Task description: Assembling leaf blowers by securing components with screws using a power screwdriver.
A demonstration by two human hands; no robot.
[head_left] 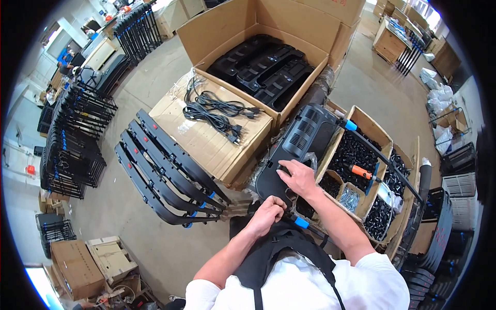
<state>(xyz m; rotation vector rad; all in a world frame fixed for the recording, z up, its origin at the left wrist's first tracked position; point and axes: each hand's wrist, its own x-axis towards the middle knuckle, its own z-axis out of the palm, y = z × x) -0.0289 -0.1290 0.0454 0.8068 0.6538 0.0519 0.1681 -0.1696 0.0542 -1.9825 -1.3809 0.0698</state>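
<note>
A black plastic housing (305, 132) with vent slots lies in front of me, its smooth flat end towards my hands. My right hand (300, 180) rests over that flat end, thumb and fingers curled together at its surface; anything between the fingertips is too small to make out. Lower down, at the housing's near edge, my left hand (267, 214) is closed, and what it may hold is hidden by the fingers. Beside it a blue end piece (300, 222) sits on a black tube. Another blue sleeve (351, 125) marks a black tube at the housing's far right.
Right of the housing, a divided wooden bin (355, 112) holds black small parts, screws (349, 198) and an orange-handled screwdriver (360, 171). Black cables (217, 116) lie on a cardboard box (173, 106). Behind is an open carton (330, 58) of black housings. Several curved black frames (170, 170) stand left.
</note>
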